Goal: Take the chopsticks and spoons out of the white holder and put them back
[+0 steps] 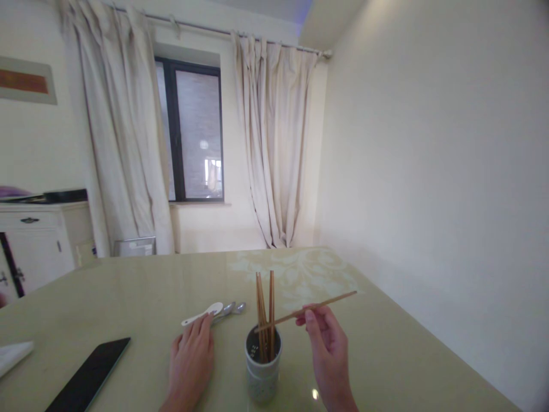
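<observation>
My right hand (328, 349) pinches one wooden chopstick (332, 302) held nearly level, its near end over the mouth of a speckled white utensil cup (262, 377). Several more chopsticks (266, 309) stand upright in that cup. My left hand (191, 360) lies flat on the table left of the cup, fingertips touching a white ceramic spoon (201, 313). Two metal spoons (231, 309) lie just right of the white one.
A dark phone (91, 375) lies face up at the near left of the pale green table (141, 297), with a white cloth (12, 355) at the left edge. A white cabinet (36, 240) stands at the left; a curtained window is behind; a wall runs along the right.
</observation>
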Tool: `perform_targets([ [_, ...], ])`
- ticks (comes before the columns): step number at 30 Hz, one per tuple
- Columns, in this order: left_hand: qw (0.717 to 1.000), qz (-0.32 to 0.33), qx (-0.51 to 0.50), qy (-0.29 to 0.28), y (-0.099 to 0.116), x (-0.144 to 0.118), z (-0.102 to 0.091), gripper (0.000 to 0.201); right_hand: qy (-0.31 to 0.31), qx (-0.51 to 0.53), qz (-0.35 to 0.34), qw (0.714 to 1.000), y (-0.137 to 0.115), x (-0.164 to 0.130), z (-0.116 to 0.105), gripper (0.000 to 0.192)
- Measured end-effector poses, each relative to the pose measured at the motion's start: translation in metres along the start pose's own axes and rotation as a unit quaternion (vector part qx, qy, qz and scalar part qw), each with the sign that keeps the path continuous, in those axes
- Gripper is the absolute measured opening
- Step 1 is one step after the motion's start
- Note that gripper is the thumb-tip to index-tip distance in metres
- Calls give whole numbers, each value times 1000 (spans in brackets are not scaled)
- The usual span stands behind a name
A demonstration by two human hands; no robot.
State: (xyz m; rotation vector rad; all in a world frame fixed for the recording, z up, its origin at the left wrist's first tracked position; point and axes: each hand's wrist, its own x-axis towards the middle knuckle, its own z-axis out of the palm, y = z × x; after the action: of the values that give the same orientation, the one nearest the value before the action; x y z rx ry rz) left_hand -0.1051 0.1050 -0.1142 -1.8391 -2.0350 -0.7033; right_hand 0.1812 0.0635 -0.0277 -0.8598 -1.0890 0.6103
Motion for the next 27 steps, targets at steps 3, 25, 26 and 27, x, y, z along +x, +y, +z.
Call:
perform_targets([
  [3,998,5,47,-33,-1,-5,8,47,-30,-15,-6,999,5,-4,3,32],
  [25,992,-18,-107,-66,-6,7,15,32,-119,-136,-46,982,16,-19,17,31],
  [26,991,-21,-123,-51,-6,8,15,32,-121,-134,-58,982,16,-20,16,30],
  [27,989,-24,-144,-30,-5,10,15,33,-123,-131,-72,981,15,-21,16,28],
])
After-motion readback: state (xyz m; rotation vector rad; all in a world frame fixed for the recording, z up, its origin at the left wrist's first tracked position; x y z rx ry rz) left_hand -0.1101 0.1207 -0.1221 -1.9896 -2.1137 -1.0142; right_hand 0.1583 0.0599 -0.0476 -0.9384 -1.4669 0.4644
